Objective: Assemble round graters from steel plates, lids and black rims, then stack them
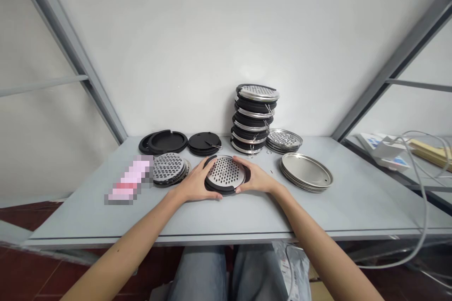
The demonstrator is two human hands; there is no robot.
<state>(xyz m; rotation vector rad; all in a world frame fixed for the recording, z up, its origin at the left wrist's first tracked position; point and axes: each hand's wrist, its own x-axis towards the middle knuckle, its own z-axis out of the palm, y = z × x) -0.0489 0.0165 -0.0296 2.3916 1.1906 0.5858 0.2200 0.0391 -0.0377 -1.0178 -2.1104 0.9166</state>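
A round perforated metal disc set in a black ring [226, 173] lies on the grey table [226, 216] in front of me. My left hand [197, 182] grips its left edge, fingers curled round the rim. My right hand [254, 178] holds the right edge the same way. Left of it lies a small stack of perforated metal discs [170, 168]. Behind it rises a tall stack of assembled black-and-metal discs [254, 120].
Black rings [164, 142] and black round covers [204, 143] lie at the back left. More perforated discs [284, 140] and a pile of plain metal plates [305, 172] sit to the right. A blurred pink object [130, 181] lies at left. Cables [423, 188] and papers [384, 150] occupy the neighbouring table.
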